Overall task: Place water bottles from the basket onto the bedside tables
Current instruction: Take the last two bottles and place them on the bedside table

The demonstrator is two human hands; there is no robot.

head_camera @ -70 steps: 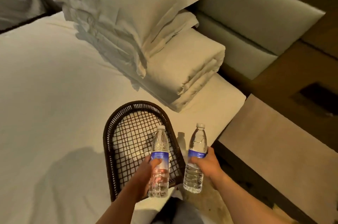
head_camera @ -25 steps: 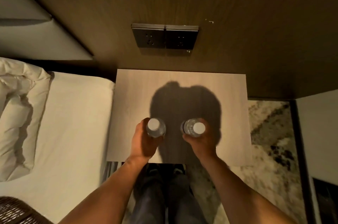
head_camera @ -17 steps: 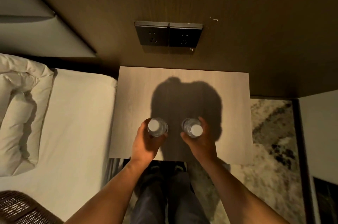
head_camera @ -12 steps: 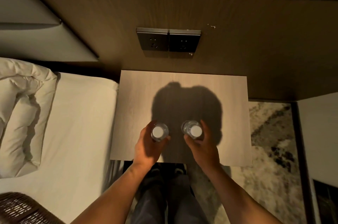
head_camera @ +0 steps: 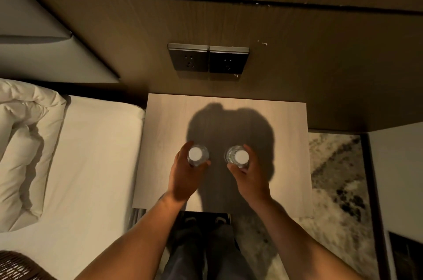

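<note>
While both bottles stand upright over bedside table [head_camera: 160,133], placing step in hand. Left hand [head_camera: 183,179] curled round left water bottle [head_camera: 197,155]; right hand [head_camera: 250,176] curled round right water bottle [head_camera: 238,157], side by side near table's front edge. Contact with tabletop: cannot tell. Next: confirm bases seated, loosen fingers, lift away without tipping. Basket [head_camera: 16,266] far left of table.

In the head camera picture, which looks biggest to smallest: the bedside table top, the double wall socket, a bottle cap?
1. Bedside table, by far.
2. Wall socket.
3. Bottle caps: both look alike, though they sit nearer the camera.
</note>
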